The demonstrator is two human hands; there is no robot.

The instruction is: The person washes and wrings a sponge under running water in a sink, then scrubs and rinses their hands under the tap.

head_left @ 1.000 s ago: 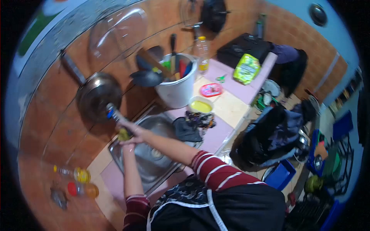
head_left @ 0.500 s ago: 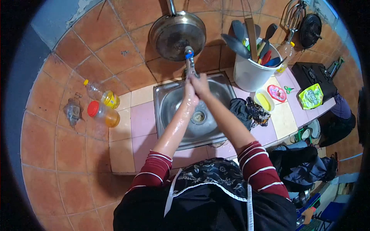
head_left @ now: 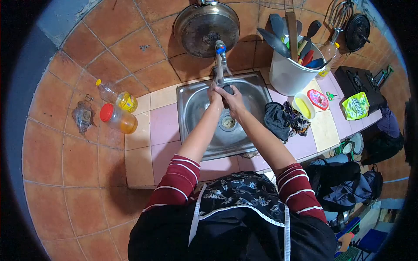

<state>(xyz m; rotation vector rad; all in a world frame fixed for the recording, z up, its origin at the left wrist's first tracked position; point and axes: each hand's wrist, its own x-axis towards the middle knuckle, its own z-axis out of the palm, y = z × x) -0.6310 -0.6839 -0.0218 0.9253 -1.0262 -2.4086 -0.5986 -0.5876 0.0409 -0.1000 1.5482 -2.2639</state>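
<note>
My left hand (head_left: 215, 98) and my right hand (head_left: 234, 99) are together under the tap (head_left: 220, 48), over the steel sink (head_left: 182, 126). Both sets of fingers are curled in. A small dark thing (head_left: 227, 89) shows between them; its kind I cannot make out. Water appears to run from the blue-marked spout onto my hands. Below them is the sink's drain (head_left: 228, 122). A dark cloth (head_left: 277, 119) and a patterned cloth (head_left: 299, 124) lie bunched on the counter right of the sink.
A white bucket (head_left: 285, 80) of kitchen utensils stands behind the sink's right side. Near it are a yellow-filled tub (head_left: 303, 105), a pink lid (head_left: 318, 99), green scissors (head_left: 331, 96) and a green packet (head_left: 356, 106). A red-lidded jar (head_left: 122, 119) stands left; a pan (head_left: 207, 30) hangs above.
My hands have shifted from being clasped together to sitting side by side around the dark thing, slightly lower beneath the tap. The whole view has tilted a little.
</note>
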